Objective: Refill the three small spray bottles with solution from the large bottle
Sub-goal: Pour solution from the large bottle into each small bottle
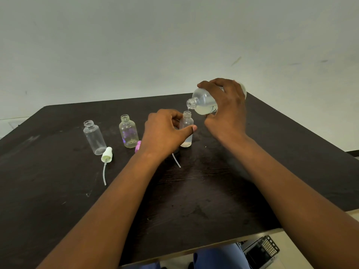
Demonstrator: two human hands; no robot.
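Observation:
My right hand (226,105) grips the large clear bottle (204,102), tilted with its open neck down to the left. A thin stream runs from it into a small uncapped bottle (186,121) that stands upright on the dark table (213,191). My left hand (165,131) holds that small bottle between thumb and curled fingers. A little liquid lies at its bottom. Two more small open bottles stand to the left: a middle one (128,132) and a far-left one (94,137).
A white spray cap with its tube (106,155) lies in front of the far-left bottle. A pink cap (138,146) peeks out beside my left wrist, and another tube (176,161) lies below it. A black device (260,251) sits on the floor under the table's near edge.

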